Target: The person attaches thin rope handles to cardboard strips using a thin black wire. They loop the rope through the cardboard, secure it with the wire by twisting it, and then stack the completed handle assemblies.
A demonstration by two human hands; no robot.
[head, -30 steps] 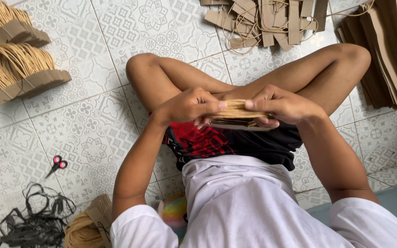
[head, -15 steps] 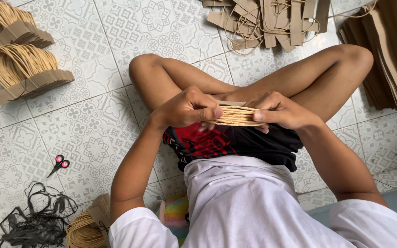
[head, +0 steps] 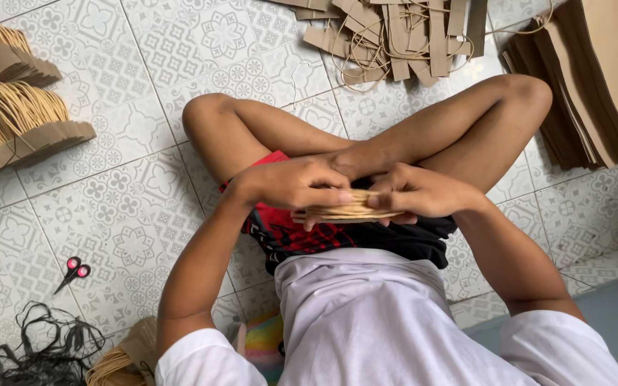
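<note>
Looking down from the head camera, I see both hands meeting over the crossed legs, closed on a flat tan bundle of thin paper cords [head: 348, 211]. My left hand [head: 302, 182] grips the bundle's left end, fingers curled over the top and thumb hidden underneath. My right hand [head: 420, 191] pinches the right end, fingertips pressed on the upper face. The bundle lies level, held just above the lap, in front of the red and black shorts [head: 302, 232].

On the patterned grey floor tiles [head: 137, 236], well apart from the hands, sit other things. At the upper left lie two fanned stacks of brown cardboard strips with tan cord loops [head: 19, 125]. At the top, beyond the knees, is a loose heap of brown cardboard strips tangled with cord [head: 395, 32]. At the upper right leans a stack of flat brown paper sheets [head: 595, 86]. At the lower left lie small scissors with red handles [head: 73, 270], and below them a tangle of black cord [head: 37, 350]. Beside the left elbow sits another coil of tan cord [head: 119, 364].
</note>
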